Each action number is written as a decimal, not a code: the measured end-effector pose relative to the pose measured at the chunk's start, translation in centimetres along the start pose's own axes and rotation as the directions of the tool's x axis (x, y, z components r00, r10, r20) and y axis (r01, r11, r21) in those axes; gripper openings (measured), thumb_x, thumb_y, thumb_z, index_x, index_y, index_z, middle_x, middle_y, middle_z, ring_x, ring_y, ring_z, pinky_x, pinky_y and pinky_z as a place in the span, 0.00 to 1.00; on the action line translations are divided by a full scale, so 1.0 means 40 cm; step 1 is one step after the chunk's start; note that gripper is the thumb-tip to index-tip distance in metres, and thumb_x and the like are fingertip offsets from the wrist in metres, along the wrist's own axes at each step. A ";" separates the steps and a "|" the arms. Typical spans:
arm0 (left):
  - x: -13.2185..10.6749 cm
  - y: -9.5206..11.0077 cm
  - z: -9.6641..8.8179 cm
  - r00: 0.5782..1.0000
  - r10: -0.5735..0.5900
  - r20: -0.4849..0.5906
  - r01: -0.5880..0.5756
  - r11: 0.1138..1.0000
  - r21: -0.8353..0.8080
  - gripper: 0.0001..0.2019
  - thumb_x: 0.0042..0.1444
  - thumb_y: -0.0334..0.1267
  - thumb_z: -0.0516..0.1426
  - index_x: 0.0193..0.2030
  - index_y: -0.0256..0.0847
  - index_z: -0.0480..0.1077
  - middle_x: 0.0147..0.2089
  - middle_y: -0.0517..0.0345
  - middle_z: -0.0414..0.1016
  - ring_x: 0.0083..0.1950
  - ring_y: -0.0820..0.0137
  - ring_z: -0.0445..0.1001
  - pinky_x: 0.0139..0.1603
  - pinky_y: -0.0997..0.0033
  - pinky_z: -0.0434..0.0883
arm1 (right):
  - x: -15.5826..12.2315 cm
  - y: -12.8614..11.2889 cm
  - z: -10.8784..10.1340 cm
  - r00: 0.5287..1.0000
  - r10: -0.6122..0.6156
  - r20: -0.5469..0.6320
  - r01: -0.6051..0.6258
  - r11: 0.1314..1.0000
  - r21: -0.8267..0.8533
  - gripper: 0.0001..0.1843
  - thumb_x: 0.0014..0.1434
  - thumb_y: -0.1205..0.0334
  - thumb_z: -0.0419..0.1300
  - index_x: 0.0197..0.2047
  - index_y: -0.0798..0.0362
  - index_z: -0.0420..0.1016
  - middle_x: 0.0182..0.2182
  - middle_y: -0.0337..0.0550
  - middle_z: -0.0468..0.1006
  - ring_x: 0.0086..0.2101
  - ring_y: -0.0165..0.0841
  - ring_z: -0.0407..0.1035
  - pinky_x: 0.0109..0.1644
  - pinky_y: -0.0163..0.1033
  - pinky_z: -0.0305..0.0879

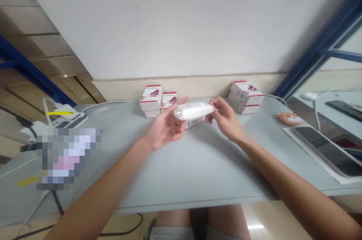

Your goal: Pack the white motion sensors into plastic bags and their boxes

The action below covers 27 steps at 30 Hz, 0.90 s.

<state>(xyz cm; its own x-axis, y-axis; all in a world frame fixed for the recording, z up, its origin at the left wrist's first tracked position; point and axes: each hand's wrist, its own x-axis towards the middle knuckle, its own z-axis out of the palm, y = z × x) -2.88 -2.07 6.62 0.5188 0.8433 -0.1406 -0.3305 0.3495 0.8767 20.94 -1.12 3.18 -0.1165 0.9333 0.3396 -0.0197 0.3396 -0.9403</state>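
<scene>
A white, round-edged block in clear plastic film [197,110] is held up above the table, in front of me. My left hand [169,125] grips its left end, the thumb along the top side and the other fingers curled beneath. At its right end, my right hand [223,117] is closed, with thumb and fingertips pinched at what looks like the edge of the film. Just below and behind the block, a printed white box [194,122] is partly hidden by it and by my left hand.
White-and-red boxes [151,98] stand against the wall at left, with more stacked boxes [245,97] at right. A phone [325,149] on a white sheet and an orange animal-faced item [289,118] lie right. A power strip [69,121] and cables are left, beside a blurred-out patch.
</scene>
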 end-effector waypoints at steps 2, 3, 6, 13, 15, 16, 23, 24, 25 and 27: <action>-0.003 -0.003 0.007 0.999 0.016 0.031 -0.014 0.998 -0.069 0.32 0.62 0.54 0.61 0.71 0.51 0.69 0.28 0.56 0.80 0.21 0.69 0.71 0.27 0.68 0.66 | 0.004 0.004 0.004 0.994 0.105 -0.011 -0.103 0.988 0.114 0.20 0.63 0.43 0.68 0.38 0.47 0.66 0.23 0.32 0.69 0.26 0.31 0.64 0.35 0.41 0.60; -0.004 -0.006 0.009 0.998 0.020 0.052 -0.015 0.996 -0.091 0.31 0.61 0.51 0.62 0.70 0.49 0.70 0.31 0.54 0.82 0.24 0.67 0.74 0.30 0.66 0.68 | 0.006 0.005 0.005 0.987 0.158 -0.016 -0.153 0.973 0.173 0.19 0.60 0.46 0.70 0.37 0.48 0.67 0.23 0.32 0.68 0.25 0.30 0.62 0.34 0.40 0.58; -0.004 -0.023 0.012 0.991 0.022 0.134 -0.013 0.997 -0.071 0.29 0.56 0.44 0.65 0.66 0.46 0.74 0.41 0.47 0.86 0.35 0.61 0.80 0.41 0.61 0.72 | 0.011 0.003 0.001 0.956 0.294 0.003 -0.280 0.907 0.316 0.16 0.51 0.55 0.73 0.34 0.50 0.70 0.25 0.33 0.67 0.27 0.28 0.59 0.34 0.38 0.54; 0.020 -0.049 0.017 0.977 0.214 0.015 -0.210 0.939 0.273 0.16 0.61 0.50 0.68 0.45 0.40 0.78 0.39 0.49 0.84 0.32 0.68 0.78 0.38 0.66 0.70 | 0.012 -0.004 -0.010 0.928 0.362 0.087 -0.368 0.858 0.358 0.21 0.49 0.53 0.76 0.33 0.52 0.69 0.28 0.33 0.65 0.29 0.27 0.57 0.36 0.38 0.54; 0.028 -0.049 0.018 0.958 0.283 -0.051 -0.245 0.895 0.372 0.20 0.58 0.56 0.69 0.41 0.39 0.76 0.35 0.51 0.83 0.28 0.70 0.75 0.33 0.68 0.68 | 0.011 -0.004 -0.008 0.934 0.341 0.106 -0.357 0.872 0.334 0.21 0.51 0.51 0.76 0.33 0.52 0.70 0.29 0.33 0.66 0.29 0.27 0.58 0.36 0.38 0.54; 0.031 -0.048 0.017 0.943 0.324 -0.081 -0.264 0.872 0.413 0.22 0.57 0.58 0.69 0.39 0.39 0.76 0.32 0.53 0.81 0.26 0.71 0.73 0.31 0.69 0.67 | 0.010 -0.005 -0.007 0.937 0.330 0.117 -0.351 0.880 0.320 0.21 0.51 0.50 0.76 0.33 0.52 0.70 0.29 0.33 0.67 0.29 0.27 0.58 0.36 0.38 0.53; 0.027 -0.044 0.013 0.794 0.521 -0.313 -0.289 0.776 0.561 0.26 0.51 0.62 0.71 0.33 0.38 0.75 0.26 0.59 0.74 0.26 0.74 0.69 0.26 0.75 0.65 | 0.005 0.000 0.015 0.980 0.166 0.112 -0.185 0.964 0.190 0.24 0.61 0.40 0.70 0.36 0.50 0.67 0.27 0.33 0.70 0.27 0.28 0.58 0.36 0.38 0.54; 0.026 -0.044 0.012 0.803 0.495 -0.333 -0.254 0.789 0.559 0.27 0.52 0.63 0.69 0.31 0.38 0.74 0.25 0.59 0.73 0.25 0.74 0.68 0.24 0.75 0.64 | 0.004 0.003 0.018 0.988 0.123 0.094 -0.136 0.978 0.157 0.24 0.62 0.38 0.68 0.36 0.50 0.67 0.27 0.34 0.70 0.27 0.28 0.59 0.35 0.38 0.55; 0.025 -0.044 0.010 0.817 0.463 -0.344 -0.222 0.802 0.555 0.27 0.54 0.64 0.67 0.30 0.38 0.73 0.23 0.60 0.71 0.23 0.75 0.66 0.23 0.75 0.62 | 0.003 0.008 0.020 0.994 0.075 0.075 -0.084 0.989 0.119 0.24 0.63 0.37 0.67 0.37 0.49 0.67 0.28 0.34 0.71 0.27 0.29 0.60 0.35 0.38 0.56; 0.026 -0.044 0.006 0.844 0.415 -0.340 -0.183 0.818 0.545 0.28 0.58 0.66 0.63 0.29 0.38 0.71 0.21 0.60 0.68 0.21 0.76 0.63 0.21 0.75 0.59 | 0.001 0.017 0.020 0.999 -0.036 0.027 0.036 0.999 0.002 0.21 0.67 0.39 0.63 0.38 0.48 0.67 0.30 0.37 0.73 0.29 0.31 0.63 0.36 0.39 0.59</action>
<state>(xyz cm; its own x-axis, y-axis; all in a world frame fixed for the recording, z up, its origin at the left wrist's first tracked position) -1.58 -1.89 5.04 0.0325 0.9955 0.0892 0.0638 -0.0911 0.9938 20.13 -0.96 2.54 -0.1425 0.9169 0.3728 -0.0254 0.3731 -0.9274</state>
